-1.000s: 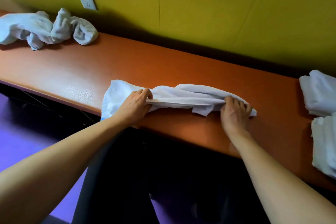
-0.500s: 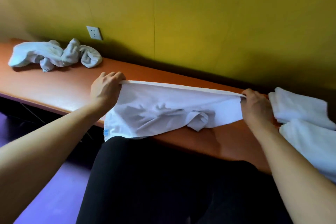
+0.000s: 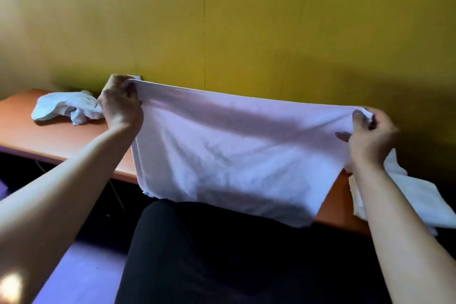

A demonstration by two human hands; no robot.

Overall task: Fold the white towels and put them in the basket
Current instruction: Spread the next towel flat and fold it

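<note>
Head view: my left hand [image 3: 121,106] and right hand [image 3: 370,139] each pinch a top corner of the towel [image 3: 237,155], stretched between my fingers and hanging above the table [image 3: 49,136]. Crumpled towels [image 3: 66,108] lie beyond my left fingers; folded towels [image 3: 417,195] below my right.

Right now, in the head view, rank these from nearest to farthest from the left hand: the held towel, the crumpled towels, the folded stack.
1. Held towel: its corner gripped in the left hand.
2. Crumpled towels: just left, on the counter.
3. Folded stack: far right, past the right hand.
</note>
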